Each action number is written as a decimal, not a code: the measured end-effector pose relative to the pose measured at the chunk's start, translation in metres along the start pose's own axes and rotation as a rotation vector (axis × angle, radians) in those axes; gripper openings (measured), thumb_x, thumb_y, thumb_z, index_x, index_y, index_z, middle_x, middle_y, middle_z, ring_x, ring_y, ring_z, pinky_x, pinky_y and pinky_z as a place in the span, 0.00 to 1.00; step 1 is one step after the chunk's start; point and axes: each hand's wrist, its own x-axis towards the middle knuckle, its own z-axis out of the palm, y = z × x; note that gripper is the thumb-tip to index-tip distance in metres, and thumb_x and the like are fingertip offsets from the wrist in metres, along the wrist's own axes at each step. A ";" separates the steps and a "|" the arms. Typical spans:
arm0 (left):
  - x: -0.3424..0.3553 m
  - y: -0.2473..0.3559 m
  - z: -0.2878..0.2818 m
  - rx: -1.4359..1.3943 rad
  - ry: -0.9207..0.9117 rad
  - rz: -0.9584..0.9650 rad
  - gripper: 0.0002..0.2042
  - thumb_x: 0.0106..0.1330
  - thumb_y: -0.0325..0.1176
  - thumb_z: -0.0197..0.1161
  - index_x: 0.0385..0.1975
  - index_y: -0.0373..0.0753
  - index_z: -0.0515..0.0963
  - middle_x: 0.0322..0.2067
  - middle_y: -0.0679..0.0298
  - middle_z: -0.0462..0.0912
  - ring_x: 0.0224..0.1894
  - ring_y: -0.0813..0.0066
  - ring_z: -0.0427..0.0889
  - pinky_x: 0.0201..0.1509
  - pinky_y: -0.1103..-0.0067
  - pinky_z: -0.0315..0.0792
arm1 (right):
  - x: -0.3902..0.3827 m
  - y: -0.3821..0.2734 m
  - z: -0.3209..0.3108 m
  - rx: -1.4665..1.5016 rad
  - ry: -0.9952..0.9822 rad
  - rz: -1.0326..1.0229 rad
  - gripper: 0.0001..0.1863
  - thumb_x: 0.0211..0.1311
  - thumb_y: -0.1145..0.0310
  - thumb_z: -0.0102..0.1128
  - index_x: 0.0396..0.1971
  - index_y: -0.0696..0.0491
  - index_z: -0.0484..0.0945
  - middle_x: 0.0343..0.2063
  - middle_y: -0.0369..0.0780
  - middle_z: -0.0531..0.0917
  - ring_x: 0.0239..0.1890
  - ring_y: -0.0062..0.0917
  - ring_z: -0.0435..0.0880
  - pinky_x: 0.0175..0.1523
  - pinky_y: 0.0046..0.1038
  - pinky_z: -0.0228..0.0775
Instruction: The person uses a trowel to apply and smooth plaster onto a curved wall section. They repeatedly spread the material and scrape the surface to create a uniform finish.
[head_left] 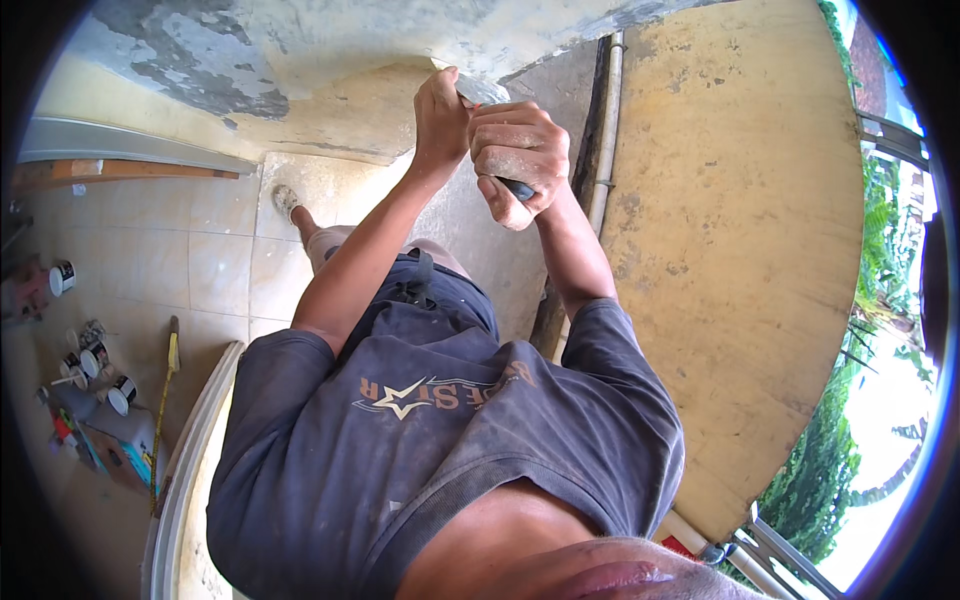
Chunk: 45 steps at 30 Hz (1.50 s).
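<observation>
My right hand point(520, 160), dusted white, wraps the handle of a scraper point(484, 92). The dark butt of the handle shows below its fingers. Close on its left, my left hand point(441, 115) is closed, its curled fingers at the edge of the grey metal blade; the fingertips are hidden. The blade lies against or very near the cream wall point(340, 105) in front of me, where paint has flaked off to grey patches.
A white pipe point(608, 120) runs beside a stained yellow wall point(740, 230) at the right. On the tiled floor point(215, 265) at the left are several cans point(121, 395), a box point(120, 440) and a long yellow tool point(168, 390). A door frame point(190, 450) stands near my left side.
</observation>
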 end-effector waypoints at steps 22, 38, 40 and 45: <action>0.001 -0.017 -0.014 -0.021 -0.195 -0.258 0.15 0.76 0.35 0.55 0.46 0.24 0.70 0.41 0.44 0.80 0.38 0.59 0.80 0.47 0.64 0.75 | -0.001 0.009 0.016 -0.020 -0.092 -0.001 0.05 0.32 0.74 0.57 0.13 0.56 0.70 0.15 0.39 0.71 0.14 0.34 0.73 0.22 0.33 0.65; 0.007 -0.015 -0.015 -0.168 -0.100 -0.417 0.25 0.79 0.44 0.43 0.32 0.24 0.75 0.33 0.45 0.81 0.35 0.57 0.72 0.49 0.64 0.70 | 0.000 0.014 0.017 -0.015 0.085 0.053 0.07 0.42 0.75 0.56 0.12 0.56 0.69 0.13 0.40 0.71 0.14 0.35 0.73 0.23 0.33 0.69; 0.004 -0.017 -0.019 -0.197 -0.071 -0.449 0.24 0.79 0.44 0.44 0.35 0.23 0.74 0.36 0.43 0.81 0.37 0.55 0.74 0.51 0.63 0.71 | -0.001 0.023 0.026 -0.009 0.082 0.060 0.05 0.40 0.75 0.55 0.12 0.56 0.69 0.14 0.40 0.71 0.14 0.34 0.74 0.23 0.33 0.69; 0.003 -0.036 -0.022 -0.081 -0.222 -0.441 0.20 0.77 0.39 0.54 0.51 0.22 0.70 0.49 0.35 0.79 0.52 0.43 0.79 0.61 0.57 0.72 | -0.008 0.026 0.038 -0.010 0.069 -0.086 0.03 0.38 0.76 0.53 0.13 0.56 0.69 0.14 0.40 0.70 0.15 0.36 0.73 0.23 0.33 0.68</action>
